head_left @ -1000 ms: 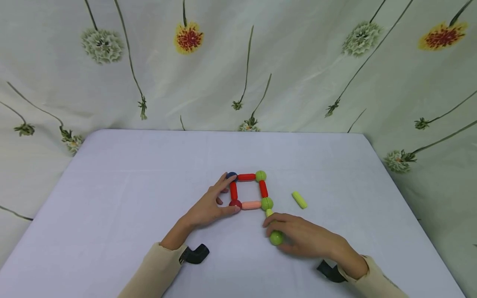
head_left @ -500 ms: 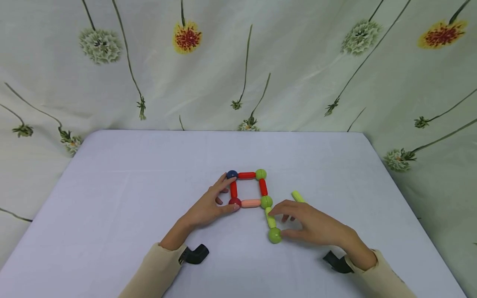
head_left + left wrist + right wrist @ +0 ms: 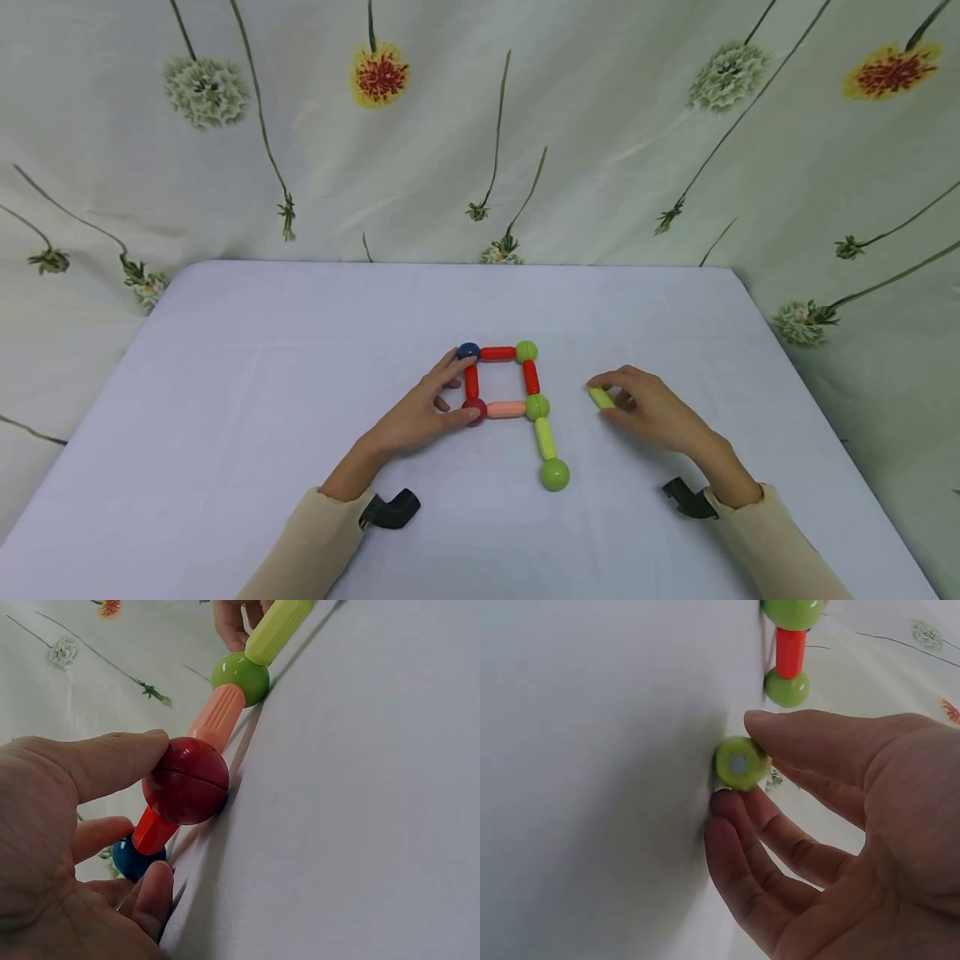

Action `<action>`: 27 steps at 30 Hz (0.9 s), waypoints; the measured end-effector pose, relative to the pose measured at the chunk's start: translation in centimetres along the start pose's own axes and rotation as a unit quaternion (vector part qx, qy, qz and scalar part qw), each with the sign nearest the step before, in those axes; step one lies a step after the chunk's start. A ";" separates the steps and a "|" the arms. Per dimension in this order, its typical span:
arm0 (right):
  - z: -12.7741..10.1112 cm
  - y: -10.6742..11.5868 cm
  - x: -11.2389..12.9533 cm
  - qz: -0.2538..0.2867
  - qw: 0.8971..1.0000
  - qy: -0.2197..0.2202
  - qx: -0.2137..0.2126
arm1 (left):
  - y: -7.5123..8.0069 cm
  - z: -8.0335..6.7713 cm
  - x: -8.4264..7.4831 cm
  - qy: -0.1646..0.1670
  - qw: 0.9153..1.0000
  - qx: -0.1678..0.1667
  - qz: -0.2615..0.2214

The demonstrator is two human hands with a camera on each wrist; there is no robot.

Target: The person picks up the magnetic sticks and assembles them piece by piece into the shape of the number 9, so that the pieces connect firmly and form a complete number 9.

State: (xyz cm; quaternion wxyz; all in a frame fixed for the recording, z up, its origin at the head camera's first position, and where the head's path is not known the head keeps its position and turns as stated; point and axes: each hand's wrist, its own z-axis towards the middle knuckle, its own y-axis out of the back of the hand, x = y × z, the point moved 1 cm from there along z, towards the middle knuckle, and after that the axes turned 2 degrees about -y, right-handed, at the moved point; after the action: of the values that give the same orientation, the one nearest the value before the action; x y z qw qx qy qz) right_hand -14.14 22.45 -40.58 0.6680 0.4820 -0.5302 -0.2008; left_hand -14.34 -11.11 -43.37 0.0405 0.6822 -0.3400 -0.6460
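Observation:
A square of magnetic rods and balls lies on the table: a blue ball, a red ball, two green balls, red rods and a pink rod. From its near right corner a yellow-green rod runs to a green end ball. My left hand rests at the square's left side, thumb on the red ball and a finger on the blue one. To the right, my right hand pinches a loose yellow-green magnetic rod between thumb and fingers, against the tabletop.
A white cloth covers the table. Behind it hangs a flower-printed curtain. Black wrist cameras stick out from both sleeves.
My right hand has let go of the near green ball and its rod, moved right and away from me, and taken hold of the loose yellow-green rod. My left hand stays put.

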 end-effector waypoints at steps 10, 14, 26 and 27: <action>0.2 -0.7 1.2 -0.022 0.999 0.033 -0.025 | 0.1 0.0 -0.1 -0.004 1.000 0.003 0.000; -0.1 -0.9 3.6 -0.017 0.998 0.062 -0.025 | 0.1 0.0 -0.2 0.002 1.000 0.008 0.000; -0.9 -3.8 9.5 0.002 0.978 0.201 0.054 | 0.2 -0.2 -0.1 0.009 1.000 0.013 0.005; -0.9 -4.0 9.7 0.002 0.976 0.208 0.056 | 0.2 -0.2 -0.1 0.009 1.000 0.013 0.005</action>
State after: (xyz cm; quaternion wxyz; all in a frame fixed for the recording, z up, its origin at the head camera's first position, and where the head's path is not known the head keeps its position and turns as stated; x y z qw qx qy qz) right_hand -8.89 13.48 -39.03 0.7360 0.5488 -0.3912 -0.0642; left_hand -14.21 -11.28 -43.22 0.0377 0.6869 -0.3512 -0.6352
